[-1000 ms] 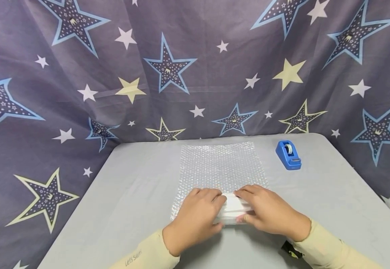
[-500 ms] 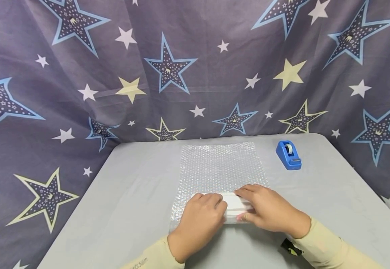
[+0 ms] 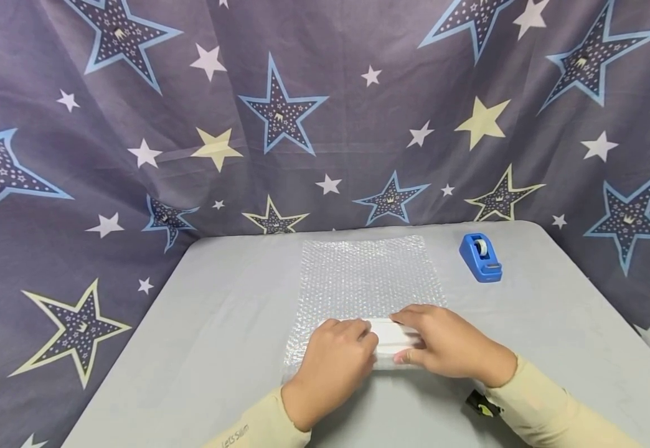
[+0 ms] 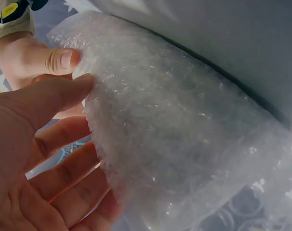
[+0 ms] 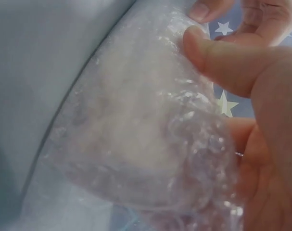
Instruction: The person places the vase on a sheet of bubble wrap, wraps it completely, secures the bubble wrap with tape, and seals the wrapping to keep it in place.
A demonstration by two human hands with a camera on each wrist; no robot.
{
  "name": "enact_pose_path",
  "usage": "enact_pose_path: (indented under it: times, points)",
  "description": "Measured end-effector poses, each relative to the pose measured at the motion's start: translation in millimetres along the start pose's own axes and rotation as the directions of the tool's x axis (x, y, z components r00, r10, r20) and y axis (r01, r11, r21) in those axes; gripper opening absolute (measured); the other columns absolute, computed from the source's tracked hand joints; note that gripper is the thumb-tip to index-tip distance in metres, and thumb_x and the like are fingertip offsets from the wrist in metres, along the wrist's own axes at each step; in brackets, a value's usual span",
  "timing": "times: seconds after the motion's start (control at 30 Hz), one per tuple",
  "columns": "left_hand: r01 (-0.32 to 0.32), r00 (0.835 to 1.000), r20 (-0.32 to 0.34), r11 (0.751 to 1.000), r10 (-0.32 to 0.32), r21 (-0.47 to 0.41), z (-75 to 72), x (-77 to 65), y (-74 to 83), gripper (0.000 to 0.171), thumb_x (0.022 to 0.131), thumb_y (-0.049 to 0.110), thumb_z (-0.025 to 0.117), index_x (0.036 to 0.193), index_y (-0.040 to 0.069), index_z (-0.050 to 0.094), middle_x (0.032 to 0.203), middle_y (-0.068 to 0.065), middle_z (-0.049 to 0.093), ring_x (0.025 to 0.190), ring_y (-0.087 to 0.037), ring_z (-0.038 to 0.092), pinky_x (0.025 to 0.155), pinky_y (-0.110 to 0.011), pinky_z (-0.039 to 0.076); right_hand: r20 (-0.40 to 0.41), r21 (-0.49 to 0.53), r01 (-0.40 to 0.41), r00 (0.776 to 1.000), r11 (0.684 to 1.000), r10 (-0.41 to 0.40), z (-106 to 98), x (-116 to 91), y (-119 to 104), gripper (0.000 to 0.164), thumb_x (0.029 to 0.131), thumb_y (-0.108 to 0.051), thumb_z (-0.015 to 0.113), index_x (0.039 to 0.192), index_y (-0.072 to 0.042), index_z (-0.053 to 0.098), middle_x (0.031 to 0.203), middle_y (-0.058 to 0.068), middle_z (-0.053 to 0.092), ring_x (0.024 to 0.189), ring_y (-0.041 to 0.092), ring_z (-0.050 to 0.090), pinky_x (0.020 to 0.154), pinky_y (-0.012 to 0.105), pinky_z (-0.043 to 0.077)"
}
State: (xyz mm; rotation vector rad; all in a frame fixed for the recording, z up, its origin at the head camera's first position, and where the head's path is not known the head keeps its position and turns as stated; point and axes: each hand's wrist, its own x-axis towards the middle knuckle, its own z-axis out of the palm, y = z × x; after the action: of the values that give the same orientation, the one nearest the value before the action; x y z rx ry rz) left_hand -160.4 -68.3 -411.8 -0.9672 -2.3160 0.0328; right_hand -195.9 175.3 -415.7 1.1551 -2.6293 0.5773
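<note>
A sheet of clear bubble wrap lies flat on the table, its near end turned up around a white, flat-topped object. My left hand grips the left part of this bundle, knuckles up. On the right part, my right hand holds it with the thumb at the near side and fingers over the top. In the left wrist view, the left thumb presses the bubble wrap while the fingers reach behind it. The right wrist view shows the right thumb on the wrap, a pale shape blurred inside.
A blue tape dispenser with a roll of tape stands at the table's back right. Behind the grey table hangs a dark curtain printed with stars. A small black item shows beside the right sleeve.
My left hand has shifted slightly to the right along the bundle, and its thumb has gone out of sight in the head view. The right hand keeps nearly the same place.
</note>
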Motion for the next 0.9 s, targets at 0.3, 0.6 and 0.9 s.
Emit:
enact_pose_path:
  times: [0.3, 0.6, 0.9]
  points:
    - [-0.004, 0.999, -0.041, 0.999, 0.002, -0.043, 4.2, 4.5, -3.0, 0.017, 0.072, 0.022, 0.081, 0.072, 0.020, 0.064, 0.081, 0.007, 0.068, 0.065, -0.009, 0.064, 0.059, -0.030, 0.048, 0.026, 0.039, -0.005, 1.000, 0.999, 0.004, -2.0, 3.5, 2.2, 0.059, 0.082, -0.046, 0.084, 0.128, -0.012, 0.071, 0.113, -0.003, 0.074, 0.102, 0.007, 0.066, 0.090, 0.037, 0.056]
    - [-0.020, 1.000, 0.000, 0.998, 0.020, -0.052, 5.4, 11.3, -9.0, 0.020, 0.068, 0.024, 0.082, 0.071, 0.020, 0.063, 0.072, 0.008, 0.063, 0.058, -0.008, 0.059, 0.057, -0.029, 0.045, 0.062, 0.045, -0.006, 0.998, 0.999, 0.003, -6.2, 9.1, 3.9, 0.056, 0.084, -0.045, 0.083, 0.127, -0.011, 0.072, 0.111, -0.001, 0.076, 0.097, 0.007, 0.068, 0.084, 0.036, 0.057]
    - [-0.026, 0.998, 0.055, 0.998, 0.029, -0.059, 3.3, 19.8, -16.7, 0.017, 0.067, 0.029, 0.081, 0.072, 0.022, 0.066, 0.070, 0.009, 0.061, 0.055, -0.009, 0.055, 0.053, -0.030, 0.042, 0.089, 0.092, -0.002, 0.996, 0.996, -0.006, -9.5, 15.0, 7.0, 0.051, 0.083, -0.041, 0.085, 0.123, -0.013, 0.074, 0.106, -0.003, 0.076, 0.085, 0.003, 0.063, 0.074, 0.027, 0.052]
